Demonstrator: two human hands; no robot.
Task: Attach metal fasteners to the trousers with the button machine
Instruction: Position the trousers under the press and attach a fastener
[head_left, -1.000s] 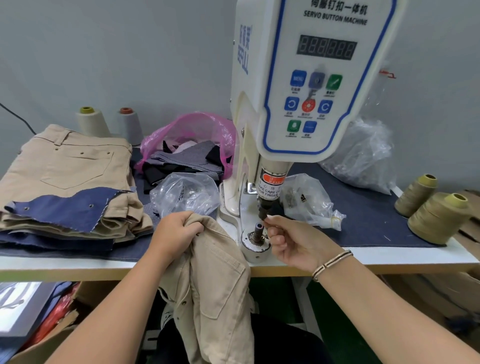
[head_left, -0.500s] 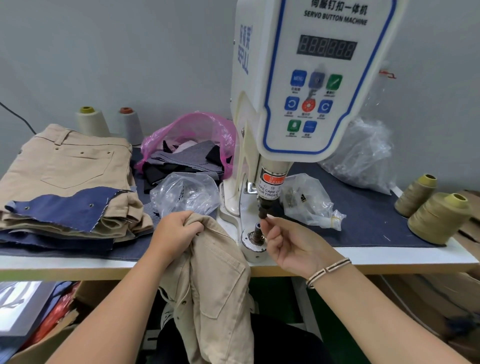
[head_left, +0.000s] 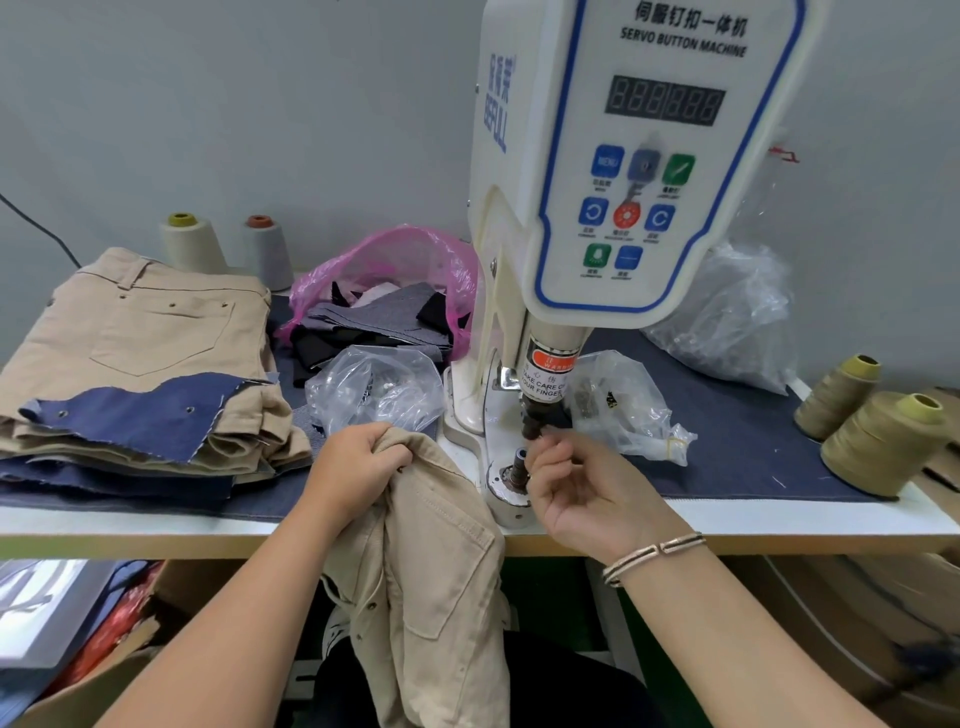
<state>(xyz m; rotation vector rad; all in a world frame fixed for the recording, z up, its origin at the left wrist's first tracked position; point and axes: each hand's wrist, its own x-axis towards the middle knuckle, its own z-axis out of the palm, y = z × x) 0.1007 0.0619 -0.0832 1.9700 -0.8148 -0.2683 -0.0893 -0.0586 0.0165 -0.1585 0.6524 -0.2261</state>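
The person stands at the servo button machine (head_left: 628, 171), and the step in hand looks to be loading a fastener part into the upper die. The right hand (head_left: 587, 488) is raised to the black punch tip (head_left: 532, 428) under the machine's head, thumb and forefinger pinched together right at it; whatever they hold is too small to make out. Just below sits the lower die post (head_left: 518, 462) on its round metal base, bare of cloth.

The left hand (head_left: 358, 467) grips a bunched fold of the beige trousers (head_left: 436, 561) at the near table edge, left of the die; the rest of the garment hangs down off the table toward the person's lap. So the trousers are not yet under the punch. The next move, I'd judge, calls for the right fingers to clear the punch, as the warning label on the ram urges, and the left hand to draw the cloth over the post at the marked spot.

As for containers: a clear plastic bag (head_left: 374, 389) lies left of the machine with small dark pieces in it, likely fasteners. Another clear bag (head_left: 623, 405) on the right holds small metal parts. A pink bag (head_left: 395, 280) farther back is stuffed with dark and grey fabric scraps. A crumpled clear bag (head_left: 737, 322) sits far right, contents unclear.
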